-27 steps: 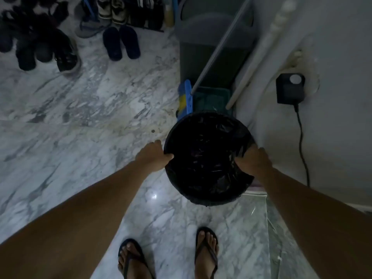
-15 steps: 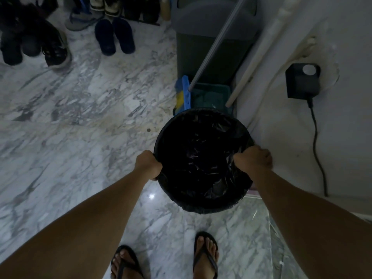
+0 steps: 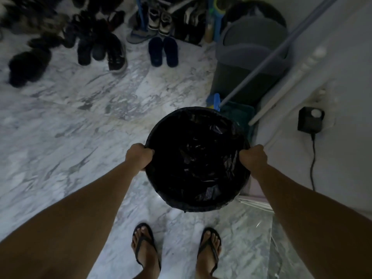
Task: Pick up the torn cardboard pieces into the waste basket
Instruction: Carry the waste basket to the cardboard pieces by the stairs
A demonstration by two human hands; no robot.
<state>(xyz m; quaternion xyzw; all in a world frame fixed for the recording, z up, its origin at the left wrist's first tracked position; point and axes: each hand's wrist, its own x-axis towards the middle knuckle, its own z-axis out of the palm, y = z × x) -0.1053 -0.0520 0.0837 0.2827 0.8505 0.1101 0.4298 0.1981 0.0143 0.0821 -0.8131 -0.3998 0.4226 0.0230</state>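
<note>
Shoes (image 3: 112, 51), grey bin (image 3: 249, 57), wall adapter (image 3: 309, 120)

Glossy crinkled black plastic liner (image 3: 198, 164), polished veined marble floor (image 3: 80, 125)

The floor (image 3: 60, 150) is grey-veined white marble. Along its far edge lie dark shoes (image 3: 96, 47) in a loose heap and a pair of blue slippers (image 3: 163, 51) side by side. A grey lidded bin (image 3: 247, 63) stands near the wall (a dustpan (image 3: 237, 111) just before it). Two feet in flip-flops (image 3: 147, 248) stand nearest.
</note>
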